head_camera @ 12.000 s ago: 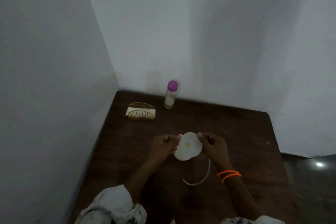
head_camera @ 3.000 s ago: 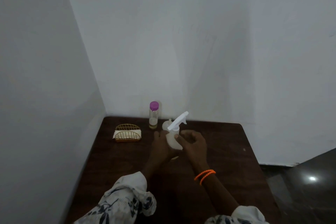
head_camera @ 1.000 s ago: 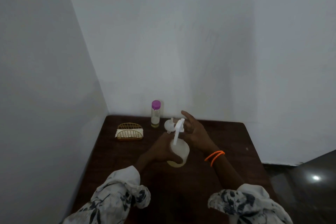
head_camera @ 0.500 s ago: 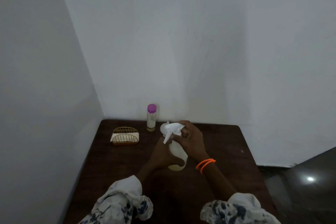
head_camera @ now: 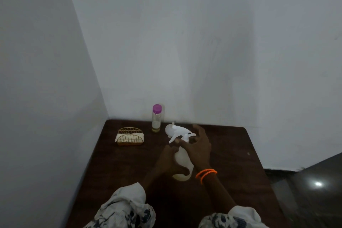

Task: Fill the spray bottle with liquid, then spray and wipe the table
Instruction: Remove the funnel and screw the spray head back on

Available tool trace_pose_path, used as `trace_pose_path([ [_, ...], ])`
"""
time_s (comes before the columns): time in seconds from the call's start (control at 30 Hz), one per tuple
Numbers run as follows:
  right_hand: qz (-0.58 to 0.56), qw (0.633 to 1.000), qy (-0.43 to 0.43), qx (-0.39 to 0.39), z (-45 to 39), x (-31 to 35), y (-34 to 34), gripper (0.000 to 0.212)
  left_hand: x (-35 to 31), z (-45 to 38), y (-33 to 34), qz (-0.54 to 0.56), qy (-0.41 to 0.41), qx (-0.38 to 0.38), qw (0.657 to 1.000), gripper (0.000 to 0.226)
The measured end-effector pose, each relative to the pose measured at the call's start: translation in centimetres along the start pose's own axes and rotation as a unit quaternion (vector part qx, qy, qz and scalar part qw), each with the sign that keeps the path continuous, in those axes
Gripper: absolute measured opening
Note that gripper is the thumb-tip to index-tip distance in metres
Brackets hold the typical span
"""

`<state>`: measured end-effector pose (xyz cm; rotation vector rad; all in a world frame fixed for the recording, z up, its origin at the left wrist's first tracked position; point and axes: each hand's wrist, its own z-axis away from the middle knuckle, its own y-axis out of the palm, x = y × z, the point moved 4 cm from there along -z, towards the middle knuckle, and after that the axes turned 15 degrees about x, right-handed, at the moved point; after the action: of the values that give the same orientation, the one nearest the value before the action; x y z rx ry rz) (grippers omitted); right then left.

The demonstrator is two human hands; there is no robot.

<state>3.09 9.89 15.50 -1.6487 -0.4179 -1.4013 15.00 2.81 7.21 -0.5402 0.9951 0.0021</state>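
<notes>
Head view, biggest thing first:
- dark brown wooden table (head_camera: 231,153) under both hands.
- white translucent plastic spray bottle (head_camera: 182,159), body clasped by the left hand (head_camera: 167,159).
- right hand (head_camera: 199,147), fingers curled round its neck beneath the white trigger head (head_camera: 178,131).
- gold wire napkin holder (head_camera: 130,136), far left of the grip.
- clear purple-capped bottle (head_camera: 157,118), behind it.

Plain domestic room, bare corner: a dark wooden table (head_camera: 231,153) pushed against two unadorned white walls (head_camera: 185,42), a gold wire napkin holder (head_camera: 130,136) with tissues beyond and left of the hands, glossy dark floor tiles (head_camera: 314,190) off to their right.
</notes>
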Motion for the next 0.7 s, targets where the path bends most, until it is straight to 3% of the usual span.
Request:
trace_pose_path([
  [0.07,-0.048,0.997,0.009,0.062,-0.3,-0.4,-0.7,0.098,-0.1,0.1,-0.2,0.034,0.007,0.070,0.997,0.112],
  [0.13,-0.139,0.980,0.033,0.139,-0.2,-1.2,-1.2,0.098,-0.5,0.3,-0.4,0.054,0.026,0.142,0.988,0.105],
  [0.23,-0.159,0.955,0.027,0.249,0.5,-2.2,-1.3,0.057,-1.0,0.3,0.4,0.048,0.063,0.222,0.972,0.111],
  [0.3,-0.161,0.953,0.022,0.255,1.4,-3.0,-1.2,0.036,-1.0,0.5,1.5,0.059,0.069,0.257,0.962,0.096],
  [0.37,-0.168,0.963,0.045,0.206,2.3,-3.9,-1.1,0.035,-0.4,0.8,2.6,0.077,0.052,0.266,0.959,0.089],
  [0.47,-0.177,0.978,0.083,0.077,3.8,-5.8,-1.2,0.032,0.3,1.3,4.6,0.085,-0.001,0.234,0.969,0.102],
  [0.6,-0.241,0.953,0.151,-0.103,5.9,-8.4,-1.2,0.018,0.3,1.7,8.8,-0.044,-0.066,0.199,0.977,0.109],
  [0.7,-0.221,0.945,0.185,-0.157,7.2,-10.2,-1.5,0.018,1.2,2.2,11.2,-0.011,-0.077,0.171,0.982,0.102],
])
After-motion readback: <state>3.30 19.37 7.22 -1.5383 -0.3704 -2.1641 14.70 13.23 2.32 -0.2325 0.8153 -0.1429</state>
